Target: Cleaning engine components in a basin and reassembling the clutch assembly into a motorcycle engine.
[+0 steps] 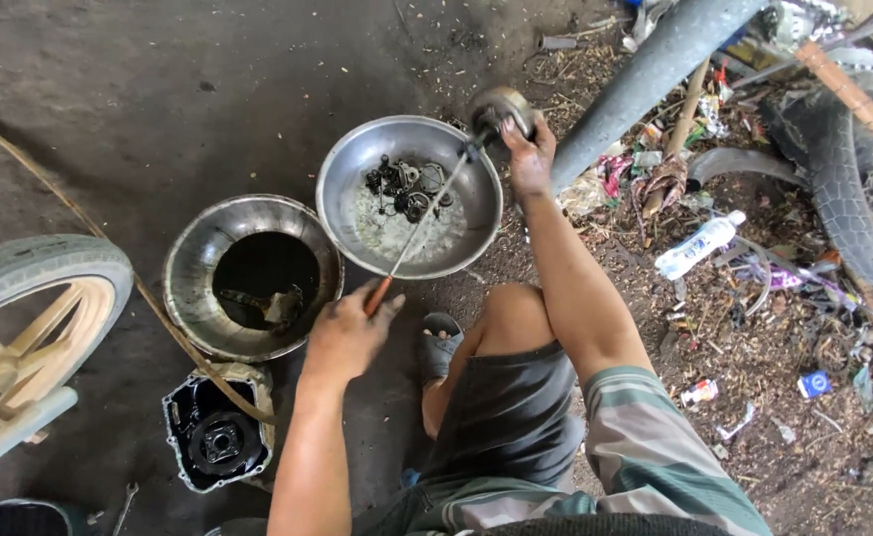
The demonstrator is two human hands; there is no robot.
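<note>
While litter, a plastic bottle (698, 244) and an old tyre (843, 189) crowd the right, the person squats over two metal bowls.
Right hand (530, 154) grips a round metal part (501, 107) at the upper bowl (357, 169) holding small dark parts; left hand (345, 333) is closed on a long screwdriver (419, 228) reaching across it. The nearer bowl (193, 268) holds black oil; an engine cover (216, 437) lies below.

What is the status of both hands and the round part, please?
Left hand shut on screwdriver. Right hand shut on round metal part, tip against it. Steel bowl of small parts beneath.
</note>
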